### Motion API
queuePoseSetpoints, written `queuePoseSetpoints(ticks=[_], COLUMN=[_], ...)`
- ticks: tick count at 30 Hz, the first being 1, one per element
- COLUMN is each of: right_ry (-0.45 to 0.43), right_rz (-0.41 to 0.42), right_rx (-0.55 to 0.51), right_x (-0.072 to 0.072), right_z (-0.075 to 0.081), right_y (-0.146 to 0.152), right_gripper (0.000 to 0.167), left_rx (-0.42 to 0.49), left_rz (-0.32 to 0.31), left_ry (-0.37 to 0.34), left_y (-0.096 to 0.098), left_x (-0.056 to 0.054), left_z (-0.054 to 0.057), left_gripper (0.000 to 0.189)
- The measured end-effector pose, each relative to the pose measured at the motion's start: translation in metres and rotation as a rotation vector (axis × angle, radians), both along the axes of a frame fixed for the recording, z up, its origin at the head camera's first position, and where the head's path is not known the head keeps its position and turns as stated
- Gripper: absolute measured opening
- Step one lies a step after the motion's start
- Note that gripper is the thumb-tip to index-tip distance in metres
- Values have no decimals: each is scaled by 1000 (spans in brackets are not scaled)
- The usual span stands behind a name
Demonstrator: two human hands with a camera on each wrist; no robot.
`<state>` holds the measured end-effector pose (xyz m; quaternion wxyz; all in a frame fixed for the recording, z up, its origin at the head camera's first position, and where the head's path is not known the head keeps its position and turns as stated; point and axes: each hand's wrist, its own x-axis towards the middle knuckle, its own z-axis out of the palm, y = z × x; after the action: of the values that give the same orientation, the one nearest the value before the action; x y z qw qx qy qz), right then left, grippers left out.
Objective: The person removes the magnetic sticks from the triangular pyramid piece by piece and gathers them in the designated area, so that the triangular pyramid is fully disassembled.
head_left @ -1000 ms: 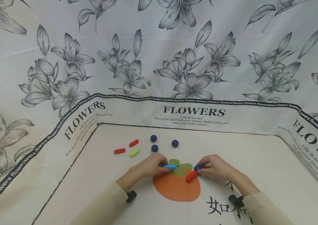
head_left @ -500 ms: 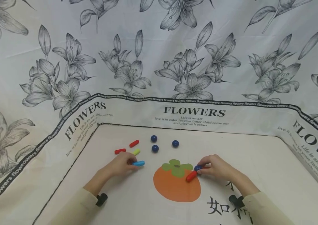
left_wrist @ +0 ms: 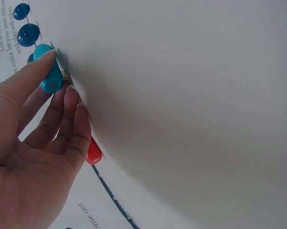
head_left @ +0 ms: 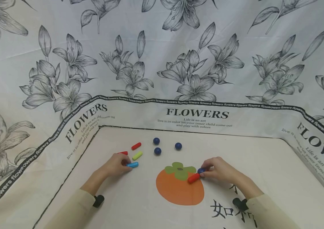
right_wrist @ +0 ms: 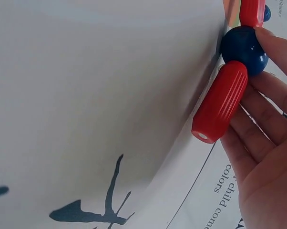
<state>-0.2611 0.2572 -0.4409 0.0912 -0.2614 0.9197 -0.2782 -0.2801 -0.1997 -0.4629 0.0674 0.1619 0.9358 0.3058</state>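
My left hand [head_left: 114,167] pinches a light-blue plastic rod [left_wrist: 50,71] between thumb and fingers, close over the cloth at the left. Beside that hand lie a yellow-green rod [head_left: 137,155] and two red rods; the nearer red rod [head_left: 123,153] is partly covered by the hand, the farther red rod [head_left: 136,146] shows whole. Over the right edge of the printed persimmon, my right hand [head_left: 218,168] grips a glossy dark-blue ball [right_wrist: 243,50]. Joined to this ball are a ribbed red rod [right_wrist: 220,102] and another red rod [right_wrist: 251,12], pointing different ways.
Three loose dark-blue balls lie toward the back, one ball [head_left: 156,141] behind another ball [head_left: 157,151], and a third ball [head_left: 178,146] farther right. A printed orange persimmon [head_left: 176,190] marks the cloth's middle. Behind, a flower-patterned cloth [head_left: 139,70] rises like a wall.
My left hand has moved left from over the persimmon to beside the loose rods, still holding the light-blue rod. The right hand has stayed put; its front red rod has swung slightly.
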Motion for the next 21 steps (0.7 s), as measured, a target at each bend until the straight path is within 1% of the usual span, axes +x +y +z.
queuePoseSetpoints(ticks=[4,9,12,14,16,18,20,21], right_ry=[8,17,13,4,-8,-12,-14,-16], right_rz=[-29,-50,-48,-42,-33,-26,-20,-17], right_rx=[31,49,48,45,42,43,41,38], right_x=[-1,-3,-3,-3,-3,-3,-3,-3], right_z=[-1,-4,-5,-5,-6,-5,-5,-5], right_y=[-3,-4,-3,-3,-2,-1,0,0], right_gripper=[15,21,25,27,28,29,28,27], left_rx=[-8,-19,-24,-20,-2,25,46,54], left_rz=[14,31,59,78,87,89,62,39], left_ry=[-11,-18,-18,-5,29,69,102,107], left_y=[-1,-2,0,3,10,23,42,54], left_x=[-2,-2,-1,1,3,5,8,10], left_z=[0,0,-1,0,3,8,13,16], left_gripper=[14,18,21,23,25,28,30,30])
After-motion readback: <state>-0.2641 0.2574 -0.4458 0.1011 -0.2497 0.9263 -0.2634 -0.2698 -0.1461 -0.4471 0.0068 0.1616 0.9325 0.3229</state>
